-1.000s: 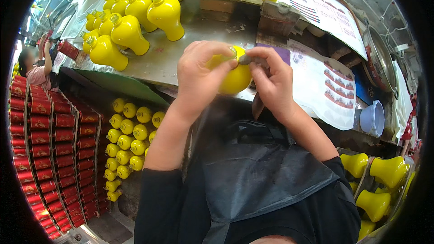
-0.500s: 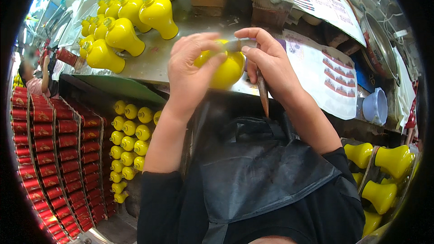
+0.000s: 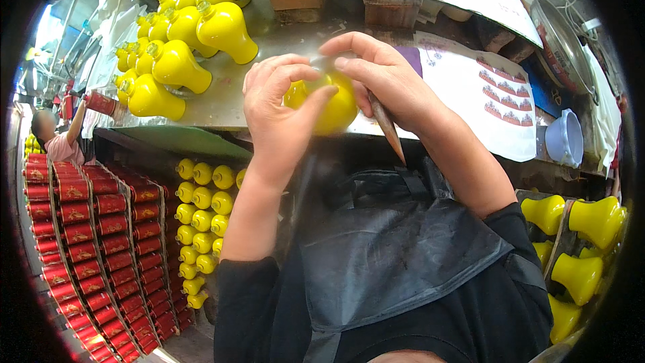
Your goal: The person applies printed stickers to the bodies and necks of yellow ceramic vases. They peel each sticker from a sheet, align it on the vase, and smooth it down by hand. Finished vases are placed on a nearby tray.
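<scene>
A glossy yellow vase (image 3: 341,109) stands between my hands at the near edge of the metal worktable (image 3: 228,97). Its neck is blurred and partly covered by my fingers. My left hand (image 3: 279,111) curves at the vase's left side, thumb and fingers apart; whether it touches the vase I cannot tell. My right hand (image 3: 393,84) reaches over the vase's upper right, forefinger and thumb extended near the neck. Tucked in its lower fingers is a pointed brown wooden stick (image 3: 386,128), tip toward my lap.
Several yellow vases (image 3: 178,64) lie at the left of the table. A printed decal sheet (image 3: 463,104) lies right, beside a pale blue bucket (image 3: 563,138). Racks hold red cylinders (image 3: 84,232) at lower left and yellow vases (image 3: 578,279) at lower right. Another person (image 3: 64,141) is far left.
The view has shifted slightly. My left hand has eased from a blurred motion near the neck. A greyish piece seen between my right fingers and the neck no longer shows clearly.
</scene>
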A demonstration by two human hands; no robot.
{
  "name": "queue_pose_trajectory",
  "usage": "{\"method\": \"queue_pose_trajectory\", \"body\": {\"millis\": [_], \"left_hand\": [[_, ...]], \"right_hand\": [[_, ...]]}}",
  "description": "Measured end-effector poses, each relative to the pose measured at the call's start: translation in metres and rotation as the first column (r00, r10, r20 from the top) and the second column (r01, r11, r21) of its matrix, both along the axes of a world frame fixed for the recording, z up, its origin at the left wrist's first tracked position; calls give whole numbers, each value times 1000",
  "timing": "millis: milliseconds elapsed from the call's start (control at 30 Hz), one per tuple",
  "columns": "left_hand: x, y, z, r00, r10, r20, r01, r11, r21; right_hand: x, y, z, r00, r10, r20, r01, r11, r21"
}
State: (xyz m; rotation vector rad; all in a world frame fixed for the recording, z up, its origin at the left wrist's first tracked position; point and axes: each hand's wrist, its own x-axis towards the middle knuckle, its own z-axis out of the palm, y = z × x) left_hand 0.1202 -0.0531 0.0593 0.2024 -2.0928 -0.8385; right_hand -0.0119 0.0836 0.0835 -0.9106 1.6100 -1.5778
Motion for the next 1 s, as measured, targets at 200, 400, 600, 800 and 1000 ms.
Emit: {"method": "queue_pose_trajectory", "body": {"millis": [200, 400, 600, 800, 1000], "left_hand": [[0, -9, 4, 997, -52, 61, 54, 998, -25], [-1, -2, 4, 999, 43, 6, -42, 997, -67], [-3, -8, 8, 996, -30, 87, 40, 993, -111], [-7, -9, 4, 996, -69, 61, 76, 991, -113], [-3, -8, 1, 995, -40, 89, 50, 993, -105]], "right_hand": [[-10, -7, 2, 998, 36, 44, -38, 999, 33], [-13, -11, 1, 998, 21, 60, -22, 1000, 22], [-14, -13, 1, 999, 45, 11, -45, 999, 2], [-18, -12, 1, 1000, 23, 5, -23, 1000, 5], [5, 11, -22, 908, -226, -354, 187, 972, -140]]}}
